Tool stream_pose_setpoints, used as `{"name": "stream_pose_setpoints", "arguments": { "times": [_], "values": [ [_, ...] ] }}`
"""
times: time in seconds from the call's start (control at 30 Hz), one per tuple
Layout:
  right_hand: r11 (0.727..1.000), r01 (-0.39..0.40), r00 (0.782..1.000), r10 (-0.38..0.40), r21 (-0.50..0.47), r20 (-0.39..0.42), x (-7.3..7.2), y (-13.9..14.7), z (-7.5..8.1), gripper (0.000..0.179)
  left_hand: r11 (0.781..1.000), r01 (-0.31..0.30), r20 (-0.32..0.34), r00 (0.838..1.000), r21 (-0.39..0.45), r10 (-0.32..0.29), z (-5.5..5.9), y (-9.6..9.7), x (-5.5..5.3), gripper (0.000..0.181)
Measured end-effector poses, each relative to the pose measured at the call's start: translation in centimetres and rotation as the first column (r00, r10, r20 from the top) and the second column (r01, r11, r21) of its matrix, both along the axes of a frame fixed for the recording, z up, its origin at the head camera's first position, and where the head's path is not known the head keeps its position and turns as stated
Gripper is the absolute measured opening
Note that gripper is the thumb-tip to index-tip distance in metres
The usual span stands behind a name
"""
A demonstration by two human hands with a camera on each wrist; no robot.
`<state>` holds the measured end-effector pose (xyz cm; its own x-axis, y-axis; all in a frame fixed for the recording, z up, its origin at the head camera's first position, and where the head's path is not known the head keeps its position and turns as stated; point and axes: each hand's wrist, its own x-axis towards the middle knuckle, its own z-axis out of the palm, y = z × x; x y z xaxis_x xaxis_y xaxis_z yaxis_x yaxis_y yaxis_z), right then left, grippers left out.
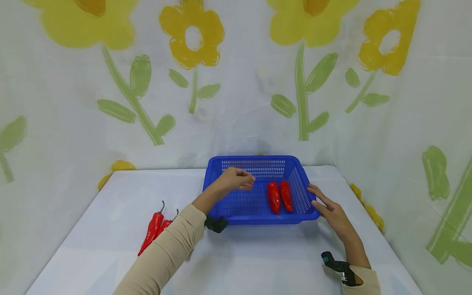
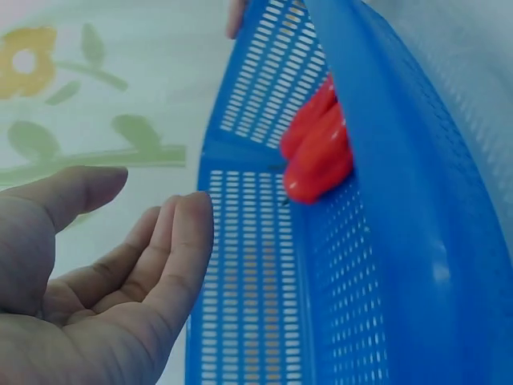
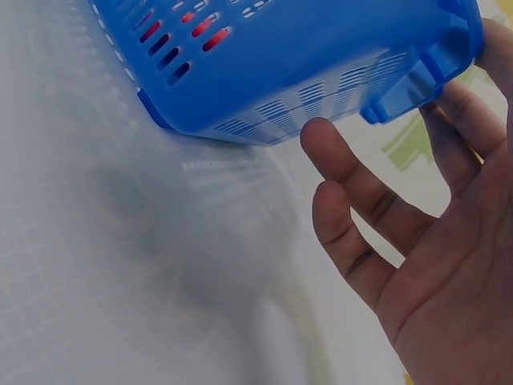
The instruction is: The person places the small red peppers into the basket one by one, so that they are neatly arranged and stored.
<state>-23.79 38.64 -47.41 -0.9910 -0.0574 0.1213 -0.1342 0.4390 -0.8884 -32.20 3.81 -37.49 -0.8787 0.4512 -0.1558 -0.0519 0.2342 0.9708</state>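
A blue plastic basket (image 1: 239,221) with slotted walls stands toward the back of the table. Two red peppers (image 1: 273,198) lie side by side in its right half. My left hand (image 1: 235,179) hovers over the basket's left part, fingers loosely bent; the left wrist view shows a gap between thumb and fingertips with nothing in it. At the basket's right side, my right hand (image 1: 333,215) touches the rim with thumb and finger. Seen in the right wrist view, two of its fingers (image 3: 330,152) extend free beside the basket wall.
Red chili peppers (image 1: 153,227) with dark stems lie on the white table (image 1: 92,241) at left, partly hidden behind the left sleeve. A flower-patterned cloth (image 1: 239,114) hangs behind the table and along its sides.
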Motion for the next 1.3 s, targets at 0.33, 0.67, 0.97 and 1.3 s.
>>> {"name": "stream_pose_setpoints", "arguments": {
  "times": [0.33,0.67,0.97,1.3],
  "values": [
    [0.999,0.006,1.0,-0.006,0.044,0.005,0.1,0.2,-0.3,0.052,0.995,-0.066,-0.064,0.995,0.071,0.07,-1.1,-5.0,2.4,0.03],
    [0.999,-0.03,0.999,0.03,0.014,-0.025,0.2,0.2,-0.5,0.05,0.967,-0.191,-0.068,0.976,0.169,0.205,-1.9,-9.9,4.6,0.039],
    [0.999,-0.016,1.0,0.017,0.033,-0.025,-0.3,0.5,0.1,0.051,0.935,-0.326,-0.059,0.94,0.14,0.337,-2.8,-13.7,6.3,0.046],
    [0.999,-0.009,1.0,0.009,0.047,-0.003,0.3,0.3,0.1,0.052,0.873,-0.483,-0.108,0.866,0.066,0.488,-5.4,-18.7,9.3,0.051]
  ]
}}
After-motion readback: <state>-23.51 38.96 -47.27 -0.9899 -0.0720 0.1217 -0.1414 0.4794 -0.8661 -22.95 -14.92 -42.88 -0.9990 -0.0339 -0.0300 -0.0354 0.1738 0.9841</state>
